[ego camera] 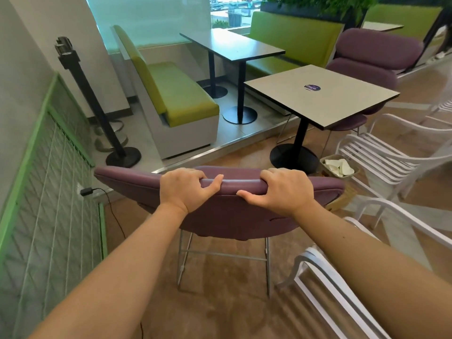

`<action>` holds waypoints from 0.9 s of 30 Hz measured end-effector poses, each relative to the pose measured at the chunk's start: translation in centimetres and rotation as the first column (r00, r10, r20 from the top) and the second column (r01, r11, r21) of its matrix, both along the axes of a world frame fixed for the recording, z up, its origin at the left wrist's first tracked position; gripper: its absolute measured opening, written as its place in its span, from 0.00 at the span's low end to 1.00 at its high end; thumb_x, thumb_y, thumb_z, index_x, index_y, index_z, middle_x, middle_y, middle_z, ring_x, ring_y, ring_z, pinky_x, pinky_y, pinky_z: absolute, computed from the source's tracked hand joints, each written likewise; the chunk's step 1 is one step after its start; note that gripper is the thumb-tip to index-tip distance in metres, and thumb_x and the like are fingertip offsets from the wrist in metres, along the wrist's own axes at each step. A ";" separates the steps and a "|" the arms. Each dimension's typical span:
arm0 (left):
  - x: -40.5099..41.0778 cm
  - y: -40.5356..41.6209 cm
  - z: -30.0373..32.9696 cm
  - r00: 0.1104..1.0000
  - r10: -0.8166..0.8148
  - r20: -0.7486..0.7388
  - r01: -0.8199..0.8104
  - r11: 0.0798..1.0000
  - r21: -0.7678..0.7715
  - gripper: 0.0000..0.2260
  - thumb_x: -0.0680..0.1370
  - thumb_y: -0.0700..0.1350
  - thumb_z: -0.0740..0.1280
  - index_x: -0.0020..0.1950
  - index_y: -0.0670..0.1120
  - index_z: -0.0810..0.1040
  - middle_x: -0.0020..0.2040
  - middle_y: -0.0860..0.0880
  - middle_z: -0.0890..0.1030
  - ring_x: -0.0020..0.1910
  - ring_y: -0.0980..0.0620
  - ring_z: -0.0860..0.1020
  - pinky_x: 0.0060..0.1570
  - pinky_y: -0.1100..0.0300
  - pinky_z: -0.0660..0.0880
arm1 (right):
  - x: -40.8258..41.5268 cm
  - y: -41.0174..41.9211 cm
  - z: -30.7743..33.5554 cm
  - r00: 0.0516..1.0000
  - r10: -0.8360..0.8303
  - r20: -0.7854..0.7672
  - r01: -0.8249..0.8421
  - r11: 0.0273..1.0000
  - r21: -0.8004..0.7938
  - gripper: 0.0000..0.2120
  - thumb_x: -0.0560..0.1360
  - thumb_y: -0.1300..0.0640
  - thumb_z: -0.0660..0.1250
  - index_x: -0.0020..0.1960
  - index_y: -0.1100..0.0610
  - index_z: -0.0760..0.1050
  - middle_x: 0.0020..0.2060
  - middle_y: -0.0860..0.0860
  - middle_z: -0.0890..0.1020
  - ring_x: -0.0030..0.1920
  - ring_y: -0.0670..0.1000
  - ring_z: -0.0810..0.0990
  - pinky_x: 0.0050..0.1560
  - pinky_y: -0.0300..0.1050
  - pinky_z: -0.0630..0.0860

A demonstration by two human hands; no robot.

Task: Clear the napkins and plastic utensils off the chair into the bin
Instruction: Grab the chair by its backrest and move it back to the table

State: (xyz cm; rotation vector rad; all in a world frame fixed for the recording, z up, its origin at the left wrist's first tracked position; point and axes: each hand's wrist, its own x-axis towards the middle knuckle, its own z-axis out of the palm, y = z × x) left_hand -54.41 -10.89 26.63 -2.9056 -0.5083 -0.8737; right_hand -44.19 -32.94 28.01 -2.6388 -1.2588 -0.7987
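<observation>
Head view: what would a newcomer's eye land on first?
Both hands, the left hand and right hand, grip the top edge of the purple chair at centre. Beyond it to the right, a small bin on the floor holds white napkins, beside the square table.

Two bare hands (182,189) (285,190), two purple padded chairs (220,216) (374,57), two pedestal tables (322,96) (232,45), three green upholstered benches (181,94) (296,37) (403,15), one small tan bin (325,159) holding white napkins (338,166).
</observation>
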 end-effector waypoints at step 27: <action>20.7 6.8 0.4 0.991 0.131 0.013 -0.130 0.989 -0.064 0.29 0.75 0.64 0.50 0.31 0.49 0.82 0.27 0.50 0.78 0.31 0.46 0.77 0.29 0.60 0.63 | 24.0 9.9 -0.2 0.997 0.071 -0.023 -0.071 0.997 -0.005 0.38 0.70 0.21 0.37 0.37 0.50 0.72 0.33 0.47 0.78 0.34 0.50 0.76 0.31 0.42 0.57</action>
